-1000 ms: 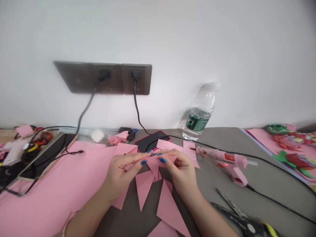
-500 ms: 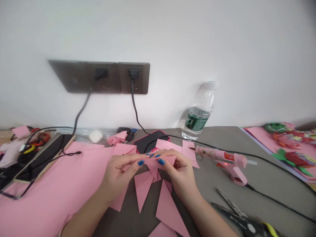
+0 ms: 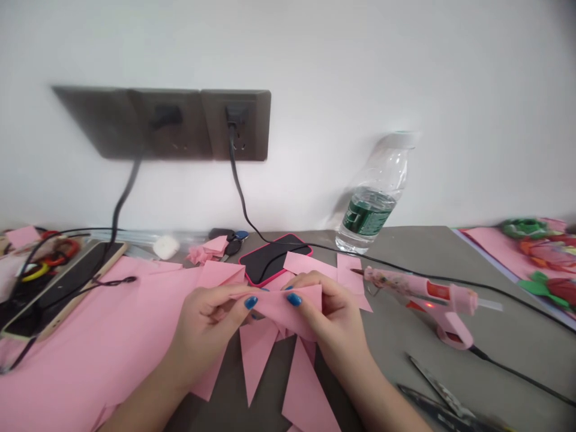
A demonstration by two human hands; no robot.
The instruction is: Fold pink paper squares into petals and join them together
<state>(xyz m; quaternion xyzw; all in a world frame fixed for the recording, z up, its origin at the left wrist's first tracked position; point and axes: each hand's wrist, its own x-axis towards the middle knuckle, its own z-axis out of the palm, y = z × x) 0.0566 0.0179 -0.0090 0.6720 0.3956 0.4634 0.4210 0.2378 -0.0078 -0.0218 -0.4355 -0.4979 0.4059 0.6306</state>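
Note:
Between both hands I hold a piece of pink paper (image 3: 288, 307) above the table, its top edge bent over. My left hand (image 3: 207, 321) pinches its left end between thumb and fingers. My right hand (image 3: 330, 312) grips the right end the same way, thumb in front. Fingertips behind the paper are partly hidden. Below it lie several cut pink paper pieces, among them a pointed strip (image 3: 257, 357) and a longer one (image 3: 306, 390). Past my hands rests a phone with a pink edge (image 3: 272, 258).
At right lie a pink glue gun (image 3: 450, 309) with a lit red light and open scissors (image 3: 443, 390). A water bottle (image 3: 369, 210) leans against the wall. Large pink sheets (image 3: 148, 318), another phone (image 3: 63, 294) and cables occupy the left. Paper flowers (image 3: 549, 282) sit far right.
The held paper has tilted so more of its face shows below my thumbs. Both hands still grip it. The view has shifted slightly and come closer to the table.

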